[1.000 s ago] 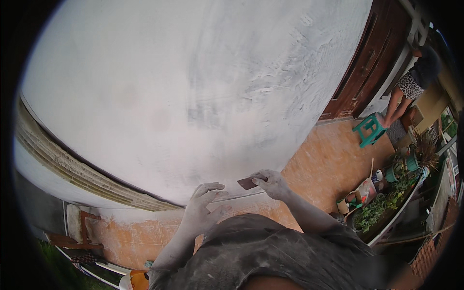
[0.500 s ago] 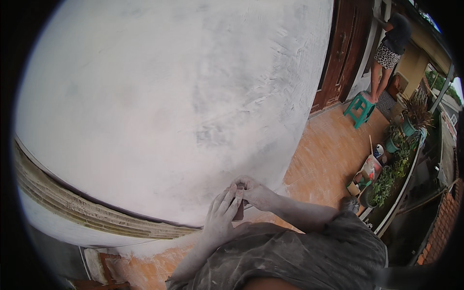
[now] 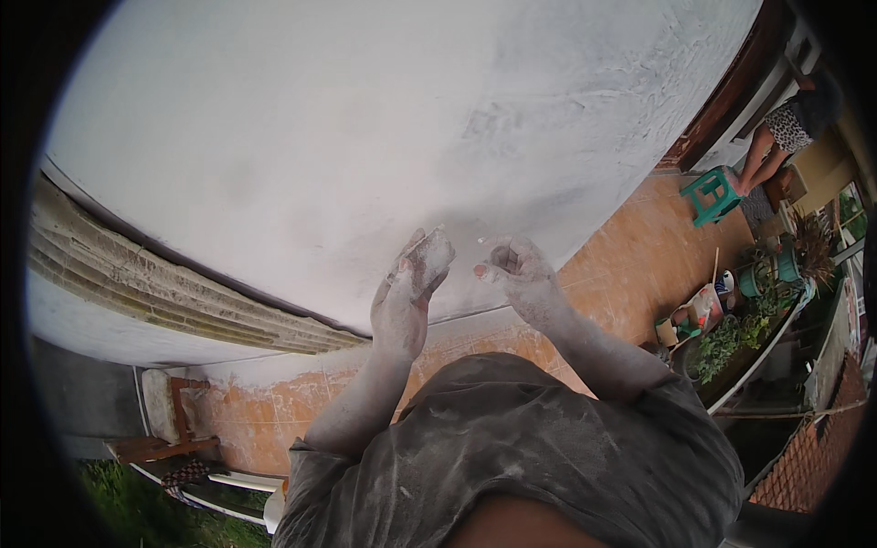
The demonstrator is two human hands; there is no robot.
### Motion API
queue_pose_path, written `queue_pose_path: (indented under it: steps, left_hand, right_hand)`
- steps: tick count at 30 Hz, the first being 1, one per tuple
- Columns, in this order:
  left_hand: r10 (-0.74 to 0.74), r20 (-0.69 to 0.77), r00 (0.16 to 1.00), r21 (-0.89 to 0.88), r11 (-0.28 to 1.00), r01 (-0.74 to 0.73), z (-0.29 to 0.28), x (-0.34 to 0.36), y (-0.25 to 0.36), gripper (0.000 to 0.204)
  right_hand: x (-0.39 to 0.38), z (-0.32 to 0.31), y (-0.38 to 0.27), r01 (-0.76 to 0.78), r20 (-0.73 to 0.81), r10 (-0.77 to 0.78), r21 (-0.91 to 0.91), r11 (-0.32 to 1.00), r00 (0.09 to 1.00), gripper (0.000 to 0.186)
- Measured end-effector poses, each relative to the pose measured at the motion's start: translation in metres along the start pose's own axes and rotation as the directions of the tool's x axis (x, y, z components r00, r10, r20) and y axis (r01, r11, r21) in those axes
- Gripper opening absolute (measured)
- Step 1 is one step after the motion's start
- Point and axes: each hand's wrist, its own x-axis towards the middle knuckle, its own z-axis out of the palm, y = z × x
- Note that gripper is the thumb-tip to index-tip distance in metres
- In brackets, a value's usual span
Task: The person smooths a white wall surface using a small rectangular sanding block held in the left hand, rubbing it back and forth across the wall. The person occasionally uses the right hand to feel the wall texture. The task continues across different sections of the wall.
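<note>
Both of my hands are coated in white dust, raised in front of the pale wall (image 3: 301, 164). In my left hand (image 3: 399, 310) is a small flat brownish piece that looks like folded sandpaper (image 3: 433, 257), its face covered with white powder. The fingers and thumb hold it along its edges. A short gap to the right, my right hand (image 3: 534, 288) is loosely curled, with thumb and fingers apart and nothing visible between them. It touches neither the wall nor the sandpaper. Patchy grey smears mark the wall's upper right part.
Orange floor tiles (image 3: 630, 237) carry white dust. A ridged ledge (image 3: 183, 292) runs along the left. At the far right a person (image 3: 790, 128) stands on a green stool (image 3: 713, 195). Potted plants (image 3: 722, 347) and a box of items (image 3: 699, 310) line the right edge.
My hands were together on the brown piece; now they are apart, the left keeping it and the right letting go. The view has shifted, showing more floor at the lower left.
</note>
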Motion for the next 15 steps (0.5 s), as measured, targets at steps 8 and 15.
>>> queue_pose_path:
  steps: [8, 15]
  left_hand:
    - [0.218, -0.159, 0.963, 0.376, 0.915, -0.145, -0.027, -0.026, -0.006, 0.057]
    - [0.383, -0.450, 0.806, 0.479, 0.866, -0.144, -0.042, -0.059, -0.024, 0.053]
  right_hand:
    - [0.015, 0.052, 0.035, 0.011, 0.299, -0.057, 0.154, 0.988, 0.952, 0.076]
    - [0.039, 0.040, 0.043, -0.163, 0.639, 0.312, -0.283, 0.945, 0.703, 0.075]
